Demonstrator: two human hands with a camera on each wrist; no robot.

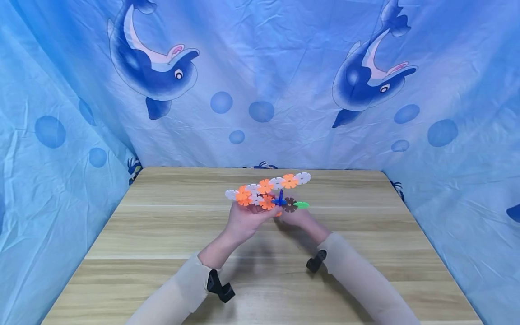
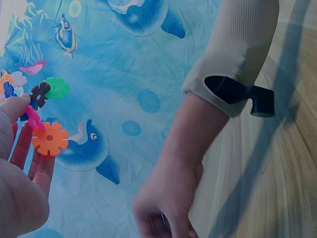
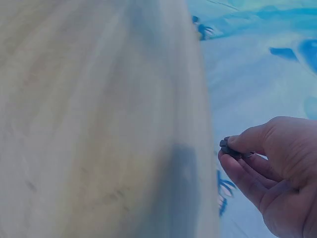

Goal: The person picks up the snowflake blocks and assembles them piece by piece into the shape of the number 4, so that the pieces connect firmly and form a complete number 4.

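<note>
My left hand (image 1: pixel 243 222) holds up a chain of joined snowflake-shaped plastic discs (image 1: pixel 266 186), mostly orange and white. The chain doubles back in two rows, with a blue disc (image 1: pixel 279 200), a dark brown disc (image 1: pixel 290 205) and a green disc (image 1: pixel 302 205) towards the right. In the left wrist view, a pink disc (image 2: pixel 33 118) and an orange disc (image 2: pixel 50 140) hang beside the fingers. Close by, my right hand (image 1: pixel 300 219) is partly behind the discs. Its thumb and fingers pinch a small dark disc (image 3: pixel 230 149), seen apart from the chain in the right wrist view.
Both hands are above a wood-grain table (image 1: pixel 162 243). A blue curtain (image 1: pixel 260 81) printed with dolphins and bubbles stands behind the table and along its sides. Black camera mounts (image 1: pixel 221 286) sit on the wrists, over pale sleeves (image 1: pixel 361 275).
</note>
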